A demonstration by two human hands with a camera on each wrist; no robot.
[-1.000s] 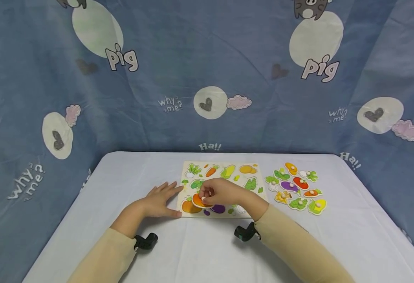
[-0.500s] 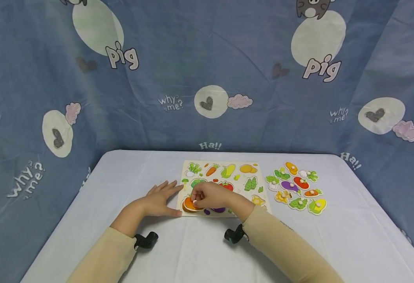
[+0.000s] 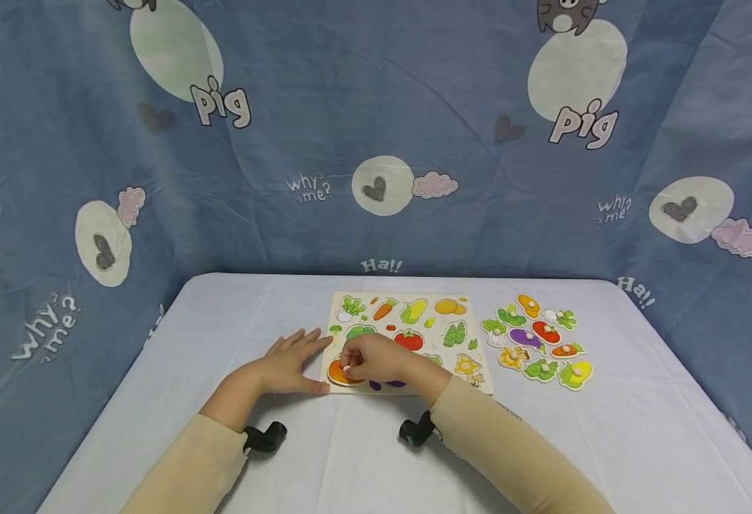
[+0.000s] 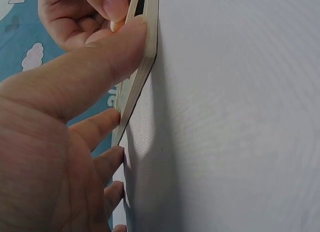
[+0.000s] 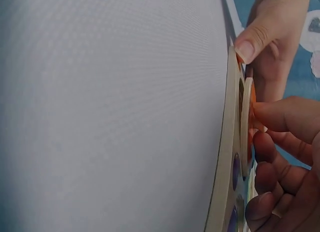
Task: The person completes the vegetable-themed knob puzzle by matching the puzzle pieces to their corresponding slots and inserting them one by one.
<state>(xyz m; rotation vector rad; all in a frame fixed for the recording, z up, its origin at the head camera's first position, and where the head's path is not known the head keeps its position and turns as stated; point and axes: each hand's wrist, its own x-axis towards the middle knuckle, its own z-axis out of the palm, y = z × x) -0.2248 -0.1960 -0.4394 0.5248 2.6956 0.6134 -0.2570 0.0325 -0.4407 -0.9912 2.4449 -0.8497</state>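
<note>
My right hand [image 3: 376, 358] pinches the small pale knob of an orange pumpkin puzzle piece [image 3: 339, 373] over the front left corner of the puzzle board [image 3: 437, 343]. In the right wrist view the pumpkin piece [image 5: 247, 127] stands slightly off the board [image 5: 225, 142], right at its matching picture. Fingers spread, my left hand [image 3: 291, 364] rests along the board's left edge. The left wrist view has its thumb [image 4: 107, 61] on the corner of the board [image 4: 145, 61]. Vegetable pictures cover the board, including a tomato, a carrot and corn; my right hand hides some of them.
To the right of the board lie several loose knobbed vegetable pieces, among them an eggplant [image 3: 526, 338], a tomato [image 3: 546, 331], a carrot [image 3: 567, 350] and corn [image 3: 575, 374]. A white cloth [image 3: 363, 457] covers the table. Behind it hangs a blue printed curtain [image 3: 273, 235].
My right hand has moved left with the pumpkin piece, from beside the pumpkin picture to over it, and lower. The left hand has stayed in place.
</note>
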